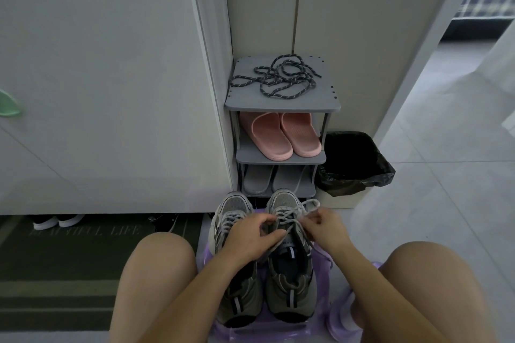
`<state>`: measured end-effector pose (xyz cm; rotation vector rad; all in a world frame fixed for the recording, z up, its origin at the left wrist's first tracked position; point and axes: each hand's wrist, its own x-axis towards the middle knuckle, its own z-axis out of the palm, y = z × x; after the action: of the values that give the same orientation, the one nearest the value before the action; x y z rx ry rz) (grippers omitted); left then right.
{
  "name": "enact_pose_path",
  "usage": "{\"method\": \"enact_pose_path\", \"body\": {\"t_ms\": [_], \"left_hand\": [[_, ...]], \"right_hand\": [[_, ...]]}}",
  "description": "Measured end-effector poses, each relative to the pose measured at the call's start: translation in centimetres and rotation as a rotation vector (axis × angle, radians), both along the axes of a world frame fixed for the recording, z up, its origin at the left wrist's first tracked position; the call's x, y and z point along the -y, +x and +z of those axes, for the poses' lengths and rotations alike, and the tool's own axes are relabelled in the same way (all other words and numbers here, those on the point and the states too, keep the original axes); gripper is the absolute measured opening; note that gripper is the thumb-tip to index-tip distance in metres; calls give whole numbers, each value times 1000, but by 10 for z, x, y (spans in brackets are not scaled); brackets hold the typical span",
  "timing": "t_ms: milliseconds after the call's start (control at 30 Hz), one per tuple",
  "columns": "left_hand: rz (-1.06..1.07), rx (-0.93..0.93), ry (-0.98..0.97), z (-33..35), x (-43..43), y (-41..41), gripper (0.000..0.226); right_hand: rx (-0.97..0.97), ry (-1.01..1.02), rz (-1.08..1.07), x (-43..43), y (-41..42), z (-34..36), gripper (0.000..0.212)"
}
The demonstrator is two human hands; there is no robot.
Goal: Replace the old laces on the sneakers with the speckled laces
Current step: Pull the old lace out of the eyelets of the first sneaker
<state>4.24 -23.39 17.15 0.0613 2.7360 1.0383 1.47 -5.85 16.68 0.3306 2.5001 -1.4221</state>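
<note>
Sitting side by side on a purple stool [264, 333], grey sneakers [289, 287] point away. The left hand [250, 237] and right hand [326, 227] pinch the right shoe's pale old laces [289, 214]. Beyond, speckled laces [281, 78] lie tangled atop the shoe rack [281, 105].

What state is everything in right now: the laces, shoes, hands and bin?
Speckled laces: loose tangle on the rack, unused.
Old laces: threaded in both sneakers.
Left hand: pinches one old lace.
Right hand: pinches the same lace.
Bin: open, bag-lined.
</note>
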Motion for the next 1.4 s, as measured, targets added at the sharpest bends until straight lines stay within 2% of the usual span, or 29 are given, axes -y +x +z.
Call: {"method": "enact_pose_path", "body": {"t_ms": [100,167,300,400,533,600,700,767,867,933,1000,1133,1233,1300,1400], "left_hand": [[0,1,-5,-1,0,0,50],[-2,1,-3,-2,1,-1,50],[1,9,10,-3,1,0,49],[2,5,14,-3,1,0,49],[-2,3,15,-2,1,0,49],[-5,4,21,-2,1,-1,48],[-7,10,29,-2,1,-2,48],[-4,7,24,-3,1,-2,48],[-5,1,15,-4,2,-2,47],[-5,-2,16,-4,1,-1,47],[-7,-6,20,-3,1,-1,46],[-15,-8,23,-3,1,0,46],[-7,-10,22,-4,2,0,47],[-9,-14,14,-4,1,0,47],[-13,-14,8,-3,1,0,47]], "right_hand": [[-22,102,102,0,1,-2,18],[-77,148,59,1,1,-2,19],[-86,-155,-203,0,1,5,22],[-18,-46,-43,-1,0,2,18],[-13,95,67,0,0,0,29],[-69,66,-47,0,0,4,24],[-134,-117,-277,-6,-3,6,18],[-89,-61,-195,-7,-4,5,20],[-23,26,40,-3,-2,3,25],[-29,89,89,-2,-2,1,32],[-49,141,34,-1,-3,2,25],[-144,-81,-295,-7,-6,11,22],[-112,28,-97,-7,-4,13,22],[-82,73,59,-2,1,10,32],[-67,156,98,1,1,7,39]]}}
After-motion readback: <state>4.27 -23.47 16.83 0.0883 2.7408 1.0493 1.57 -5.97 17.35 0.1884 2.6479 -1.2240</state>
